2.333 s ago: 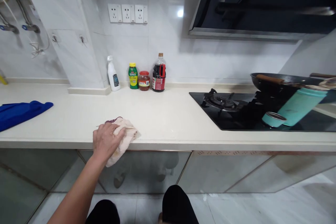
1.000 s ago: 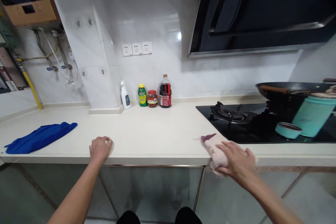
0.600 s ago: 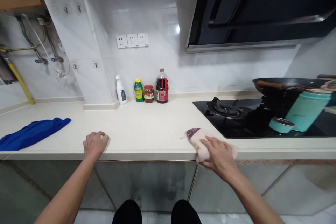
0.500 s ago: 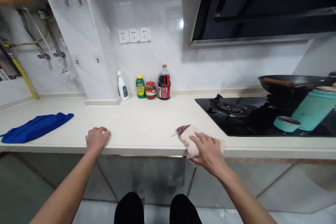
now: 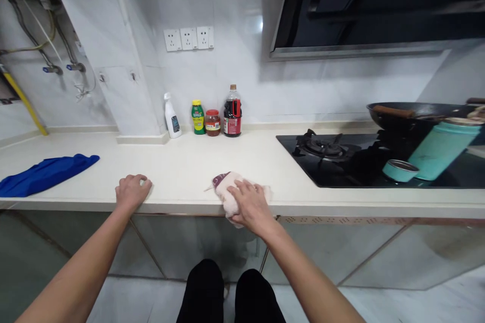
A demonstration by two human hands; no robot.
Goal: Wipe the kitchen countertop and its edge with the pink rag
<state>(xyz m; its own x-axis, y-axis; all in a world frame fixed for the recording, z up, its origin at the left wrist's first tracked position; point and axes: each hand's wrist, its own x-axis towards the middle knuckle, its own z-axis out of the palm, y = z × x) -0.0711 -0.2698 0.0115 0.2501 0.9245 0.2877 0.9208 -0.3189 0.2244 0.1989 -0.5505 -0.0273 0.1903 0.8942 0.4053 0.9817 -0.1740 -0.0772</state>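
Observation:
My right hand [image 5: 250, 205] is pressed over a pale pink cloth [image 5: 228, 193] with a purple patch at its far left corner. The cloth is bunched under the fingers and droops a little over the front edge of the white countertop [image 5: 182, 161]. To the left, my left hand [image 5: 132, 192] rests on the counter near that same edge, its fingers curled in a loose fist; nothing shows in it. A blue cloth [image 5: 49, 174] lies crumpled farther left, apart from both hands.
Along the wall stand a white spray bottle [image 5: 172, 117], a green bottle [image 5: 197, 118], a red-lidded jar [image 5: 212, 123] and a dark sauce bottle [image 5: 232, 113]. At right, a black gas stove [image 5: 341, 176] carries a wok [image 5: 428, 111], a teal canister [image 5: 443, 149] and a teal cup [image 5: 400, 171].
My right hand has slid the pink cloth leftward along the counter's front edge. My left hand keeps its place on the counter. The whole view has shifted slightly.

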